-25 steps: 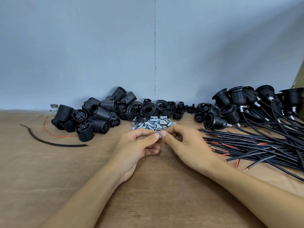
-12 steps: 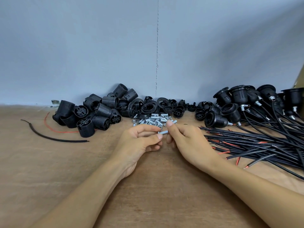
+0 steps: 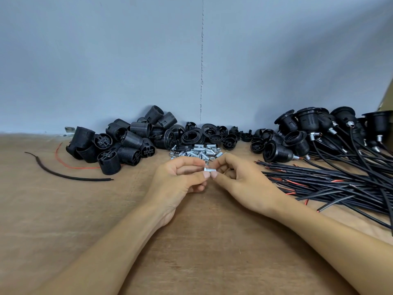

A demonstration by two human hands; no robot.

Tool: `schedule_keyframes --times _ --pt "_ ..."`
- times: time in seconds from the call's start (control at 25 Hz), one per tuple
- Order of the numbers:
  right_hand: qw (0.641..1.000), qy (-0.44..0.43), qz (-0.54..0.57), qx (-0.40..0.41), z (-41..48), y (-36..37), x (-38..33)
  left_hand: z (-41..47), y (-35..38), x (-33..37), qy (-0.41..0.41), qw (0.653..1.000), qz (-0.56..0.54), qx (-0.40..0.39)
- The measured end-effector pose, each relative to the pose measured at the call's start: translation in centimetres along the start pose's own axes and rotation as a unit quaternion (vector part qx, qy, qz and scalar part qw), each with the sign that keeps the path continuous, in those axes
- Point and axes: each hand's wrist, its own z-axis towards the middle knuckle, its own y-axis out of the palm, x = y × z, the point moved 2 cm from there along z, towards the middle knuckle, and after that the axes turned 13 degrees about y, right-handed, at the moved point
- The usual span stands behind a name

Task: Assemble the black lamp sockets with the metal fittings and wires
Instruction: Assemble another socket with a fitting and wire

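With left hand (image 3: 178, 180) and right hand (image 3: 242, 183) each pinching an end of the threaded metal tube (image 3: 209, 169), the person should hold it level and twist gently.

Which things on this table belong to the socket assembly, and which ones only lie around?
For the job: metal fitting pinched by left hand and right hand; fitting pile; black sockets; socket caps; wire bundle.
Lying about: black cable scrap; red wire scrap; small bracket by the wall.

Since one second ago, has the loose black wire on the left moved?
No. The loose black wire lies as before, its end just below the nearest of the black sockets; only the camera shifted slightly.
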Motion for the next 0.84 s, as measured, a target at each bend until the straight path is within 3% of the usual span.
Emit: schedule_keyframes --times 0.12,0.4,0.52,0.84 --pt "0.999 -0.02 -0.02 0.015 -0.09 -0.06 0.06 -0.11 0.19 0.2 0.002 1.0 -0.007 -0.015" --pt "0.995 -0.001 0.097 0.038 0.23 -0.56 0.76 0.02 0.39 -0.04 -0.007 0.997 0.07 -0.014" --pt "0.995 0.004 0.099 0.02 0.25 -0.49 0.83 -0.06 0.58 0.14 -0.007 0.999 0.051 -0.014" --pt "0.99 0.013 0.141 0.013 0.31 -0.5 0.82 0.28 0.35 -0.46 -0.01 0.992 0.122 -0.04"
